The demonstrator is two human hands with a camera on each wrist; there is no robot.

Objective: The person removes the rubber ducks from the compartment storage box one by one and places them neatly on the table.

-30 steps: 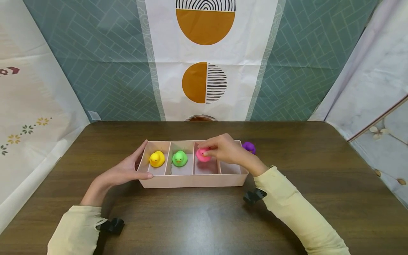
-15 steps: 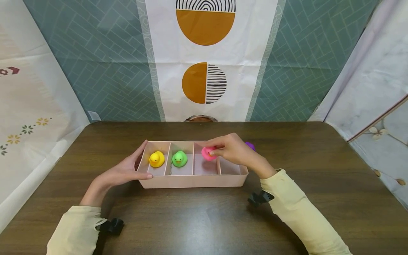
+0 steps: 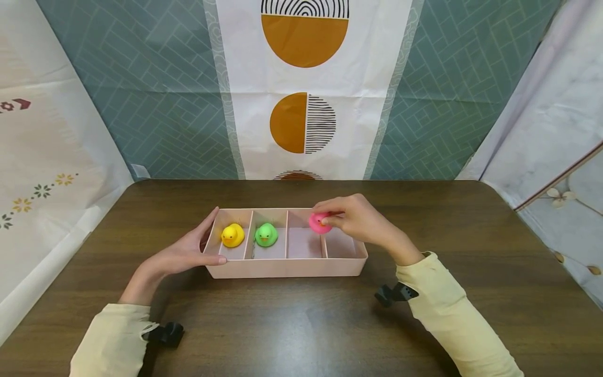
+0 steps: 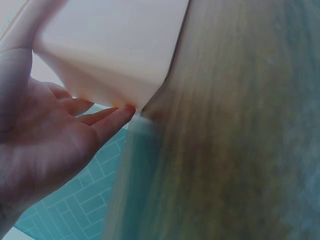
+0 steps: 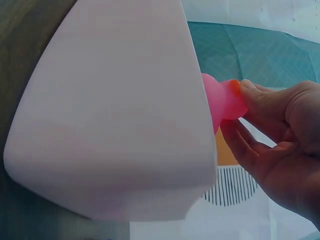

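A pale pink divided box (image 3: 282, 268) with compartments in a row stands on the table. My left hand (image 3: 181, 254) grips its left end, thumb on the front wall and fingers at the far left corner; the left wrist view shows those fingers against the box's end wall (image 4: 110, 40). With thumb and fingers, my right hand (image 3: 360, 220) pinches a pink rubber duck (image 3: 319, 223) over the divider between the two right compartments. In the right wrist view the pink duck (image 5: 232, 100) shows above the rim, its lower part hidden by the wall.
A yellow rubber duck (image 3: 233, 235) sits in the leftmost compartment, a green rubber duck (image 3: 266, 235) in the one beside it. The brown wooden table (image 3: 264, 324) runs back to a patterned cloth backdrop (image 3: 179, 131).
My right hand has lifted the pink duck up and to the right from the third compartment. The purple thing beyond the box has become hidden behind that hand. My left hand stays put.
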